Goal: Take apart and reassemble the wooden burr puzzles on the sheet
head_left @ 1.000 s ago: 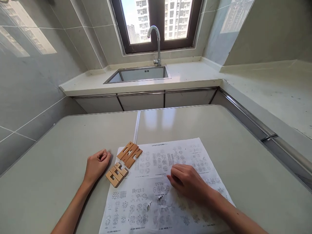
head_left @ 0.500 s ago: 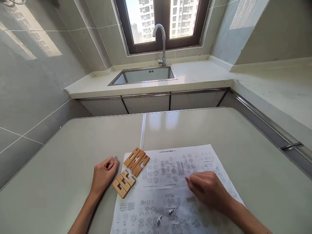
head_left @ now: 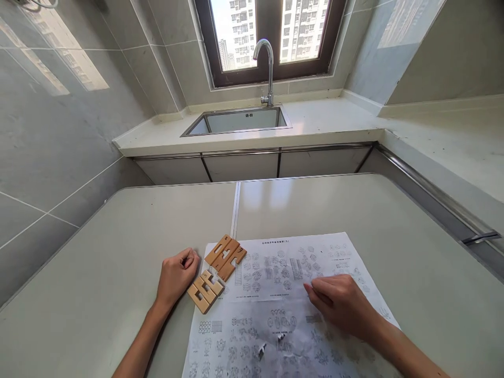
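My left hand (head_left: pixel 176 275) rests on the table as a loose fist, just left of the wooden pieces and with nothing visible in it. Beside it, three light wooden puzzle pieces (head_left: pixel 202 296) with cut-out notches lie side by side. Above them are three darker brown wooden puzzle pieces (head_left: pixel 228 258), notched and marked with small figures. Both sets overlap the left edge of a printed sheet (head_left: pixel 263 304) full of small diagrams. On the right half of that sheet lies my right hand (head_left: pixel 340 304), fingers curled in and holding nothing that I can see.
The sheet is creased, with two small torn spots near its lower middle. A seam (head_left: pixel 235 210) runs across the pale table (head_left: pixel 315 205). Beyond stand a white counter (head_left: pixel 326 115), a sink (head_left: pixel 236 128), a tap (head_left: pixel 270 73) and a window (head_left: pixel 269 31).
The whole view has shifted slightly, so everything appears a little farther right. Both hands stay curled and the wooden pieces keep their arrangement.
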Demonstrator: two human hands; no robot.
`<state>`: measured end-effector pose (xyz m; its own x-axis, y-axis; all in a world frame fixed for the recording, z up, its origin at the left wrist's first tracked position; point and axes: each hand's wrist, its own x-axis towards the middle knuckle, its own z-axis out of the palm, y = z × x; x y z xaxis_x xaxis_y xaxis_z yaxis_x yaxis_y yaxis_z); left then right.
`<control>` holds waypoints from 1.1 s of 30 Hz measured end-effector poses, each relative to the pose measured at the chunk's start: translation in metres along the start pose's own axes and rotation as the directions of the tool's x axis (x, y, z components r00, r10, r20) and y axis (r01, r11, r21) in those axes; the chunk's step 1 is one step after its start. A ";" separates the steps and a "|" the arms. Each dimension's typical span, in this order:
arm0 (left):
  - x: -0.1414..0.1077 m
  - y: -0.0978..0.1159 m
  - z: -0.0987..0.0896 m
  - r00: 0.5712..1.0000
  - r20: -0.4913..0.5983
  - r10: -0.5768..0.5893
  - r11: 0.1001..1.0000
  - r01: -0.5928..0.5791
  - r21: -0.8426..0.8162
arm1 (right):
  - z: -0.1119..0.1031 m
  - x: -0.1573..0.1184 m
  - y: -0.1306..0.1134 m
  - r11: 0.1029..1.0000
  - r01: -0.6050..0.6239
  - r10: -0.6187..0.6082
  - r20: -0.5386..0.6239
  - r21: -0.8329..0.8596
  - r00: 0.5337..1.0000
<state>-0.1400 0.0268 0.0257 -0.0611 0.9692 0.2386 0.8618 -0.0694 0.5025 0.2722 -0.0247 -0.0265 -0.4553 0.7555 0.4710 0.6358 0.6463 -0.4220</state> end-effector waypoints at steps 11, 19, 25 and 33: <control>-0.001 0.000 0.001 0.998 0.013 0.057 0.998 -0.057 0.023 | 0.001 0.005 -0.006 1.000 0.022 -0.022 0.019 -0.008 1.000; -0.003 0.003 0.000 0.999 0.008 0.044 0.999 -0.044 0.013 | 0.000 0.004 -0.008 1.000 0.030 -0.030 0.025 -0.005 0.999; -0.002 0.008 -0.004 0.999 -0.031 -0.014 1.000 0.014 -0.004 | -0.001 0.005 -0.008 1.000 0.020 -0.019 0.024 -0.008 1.000; 0.000 0.011 -0.007 0.998 -0.040 -0.054 0.998 0.054 -0.014 | 0.001 0.005 -0.007 1.000 0.007 -0.006 0.021 -0.020 1.000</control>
<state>-0.1343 0.0245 0.0373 -0.1277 0.9614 0.2437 0.8499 -0.0206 0.5265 0.2646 -0.0256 -0.0220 -0.4720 0.7536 0.4574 0.6454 0.6489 -0.4030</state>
